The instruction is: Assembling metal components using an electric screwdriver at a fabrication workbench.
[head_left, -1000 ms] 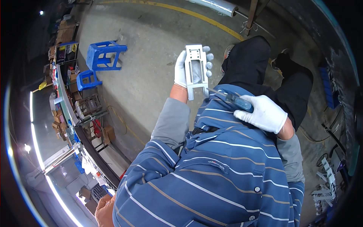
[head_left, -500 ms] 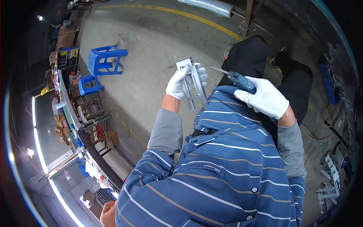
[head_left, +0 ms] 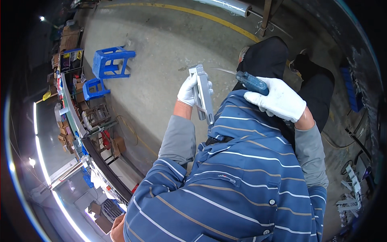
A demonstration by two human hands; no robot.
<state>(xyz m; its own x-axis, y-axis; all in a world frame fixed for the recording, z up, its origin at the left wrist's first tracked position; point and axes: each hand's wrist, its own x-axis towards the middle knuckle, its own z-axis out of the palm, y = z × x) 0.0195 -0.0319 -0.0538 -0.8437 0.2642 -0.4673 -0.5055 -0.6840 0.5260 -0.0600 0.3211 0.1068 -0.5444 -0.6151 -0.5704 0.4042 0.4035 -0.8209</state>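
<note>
In my white-gloved left hand (head_left: 187, 91) I hold a silver metal bracket (head_left: 204, 95), a long narrow part with slots, now seen nearly edge-on. My fingers wrap behind and around its middle, so part of it is hidden. My right hand (head_left: 281, 101), also gloved in white, is closed around a hand tool (head_left: 252, 82) with a translucent blue handle and a thin, curved metal tip. That tip points left toward the bracket, with a gap between them. Both hands are in front of my blue striped shirt.
Two blue plastic stools (head_left: 111, 63) stand on the grey floor to the left. Farther left runs a cluttered workbench (head_left: 76, 117). A roll of clear film (head_left: 229, 6) lies at the far side. White metal pieces (head_left: 351, 197) are heaped at lower right, near a blue crate (head_left: 351, 88).
My left hand has turned the bracket from its slotted face to nearly edge-on. The tool in my right hand has shifted slightly left.
</note>
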